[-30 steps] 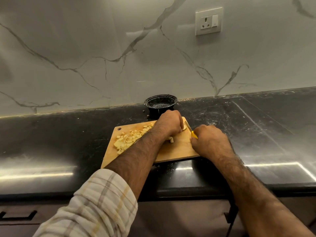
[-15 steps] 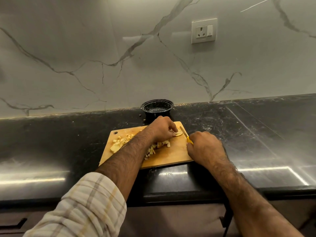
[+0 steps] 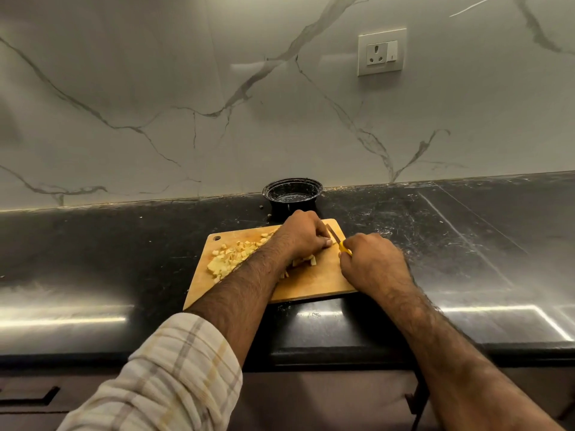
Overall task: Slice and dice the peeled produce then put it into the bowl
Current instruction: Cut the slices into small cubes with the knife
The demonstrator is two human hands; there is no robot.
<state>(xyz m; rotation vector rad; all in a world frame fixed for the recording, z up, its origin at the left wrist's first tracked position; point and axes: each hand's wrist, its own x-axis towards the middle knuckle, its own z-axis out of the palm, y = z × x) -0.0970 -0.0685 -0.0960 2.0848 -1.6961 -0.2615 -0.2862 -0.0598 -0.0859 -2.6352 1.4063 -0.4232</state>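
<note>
Produce: pale diced pieces (image 3: 230,259) lie heaped on my cutting board's (image 3: 314,281) left half; the uncut remainder hides under my left hand.
Handling: I judge it light, firm, probably damp and slippery; best pinned from above.
Left hand (image 3: 303,236): fingers curled down over the piece.
Right hand (image 3: 371,264): wrapped round the yellow-handled knife (image 3: 337,239).
Bowl (image 3: 292,194): black, just behind the board.
Surface: glossy black counter (image 3: 466,244), marble wall (image 3: 186,104) behind.
</note>
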